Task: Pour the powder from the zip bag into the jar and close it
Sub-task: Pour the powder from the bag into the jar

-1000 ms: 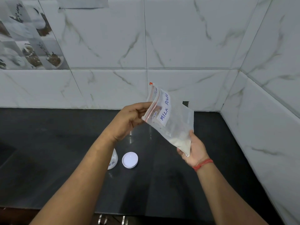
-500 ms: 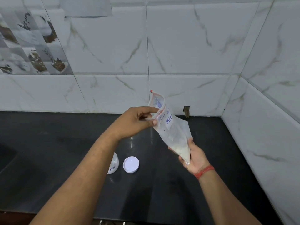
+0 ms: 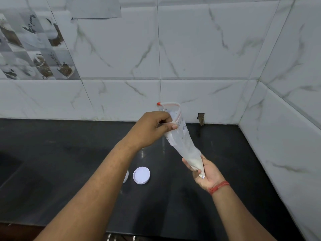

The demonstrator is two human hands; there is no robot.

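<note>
Two hands hold one zip bag (image 3: 184, 141) above the counter (image 3: 69, 153): left hand (image 3: 152, 131) pinches its top, right hand (image 3: 206, 173) grips its bottom corner. One lid (image 3: 141, 175) lies near the counter's middle, beside one jar (image 3: 126, 176) mostly hidden by the left forearm.

Legible markings on the zip bag (image 3: 182, 136).
A white label on the bag's side bears handwritten blue letters, of which only a fragment, apparently "MI", shows past the fold; the rest is hidden. Print on the paper sheet (image 3: 94, 7) on the wall is too blurred to read.
</note>
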